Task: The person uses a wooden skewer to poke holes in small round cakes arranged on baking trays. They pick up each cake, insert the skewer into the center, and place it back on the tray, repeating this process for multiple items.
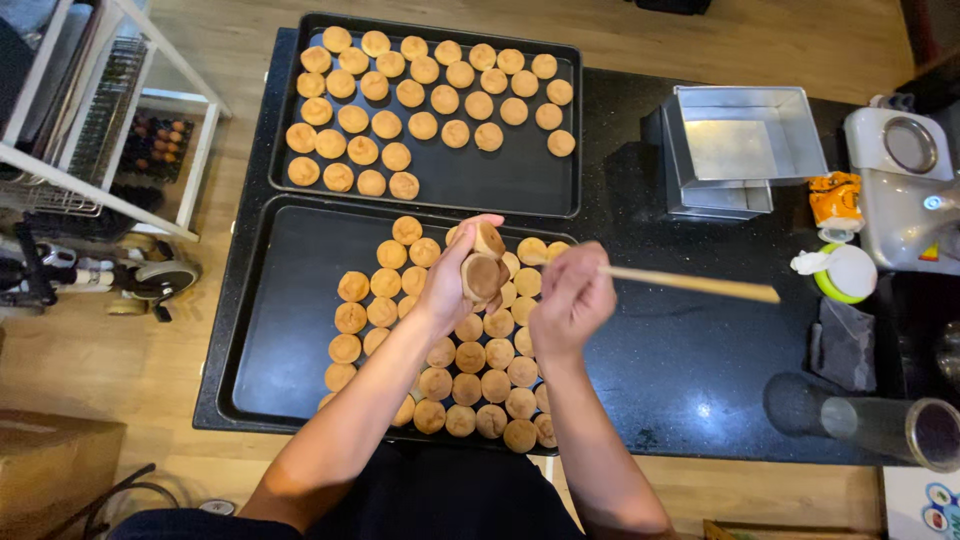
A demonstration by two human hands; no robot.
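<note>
- The black counter [680, 350] carries everything, with wooden floor showing on all sides of it.
- The near baking tray [285, 330] lies along the counter's front edge at its left end; its left half is bare, and its right half is packed with round golden cakes [470, 385] in touching rows.
- The far baking tray [500, 180] lies along the counter's back edge, just behind the near one; more round cakes [420, 95] fill its back and left part, while its front right part is bare.
- Stacked square metal pans [745, 150] sit near the counter's back right corner.
- A clear glass [890, 430] lies on its side at the front right corner.
- A dark folded cloth [845, 345] rests near the right edge, just in front of a white lid on a green cup [845, 272].
- The left hand [455, 285] hovers above the near tray's back edge, fingers curled around one small brown cake [483, 272], its flat side turned up.
- The right hand [570, 300] is just beside it, clenched around a thin wooden stick [690, 284] that points out to the right over the bare counter.
</note>
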